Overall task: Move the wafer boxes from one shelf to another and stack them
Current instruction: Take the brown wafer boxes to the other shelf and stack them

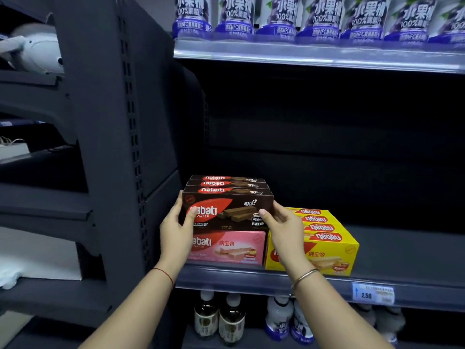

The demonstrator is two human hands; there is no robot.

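Three brown chocolate wafer boxes (227, 205) stand in a row on top of the pink wafer boxes (227, 246) on the middle shelf (402, 250). My left hand (176, 230) grips the left end of the front brown box, thumb on its face. My right hand (284, 227) holds its right end, thumb on the front. Several yellow wafer boxes (324, 238) stand right beside the pink ones, partly hidden by my right wrist.
Purple juice bottles (322, 18) line the shelf above. Dark bottles (219, 318) and white-purple bottles (286, 321) stand on the shelf below. A price tag (372, 293) sits on the shelf edge. A dark upright post (130, 122) stands left of the boxes.
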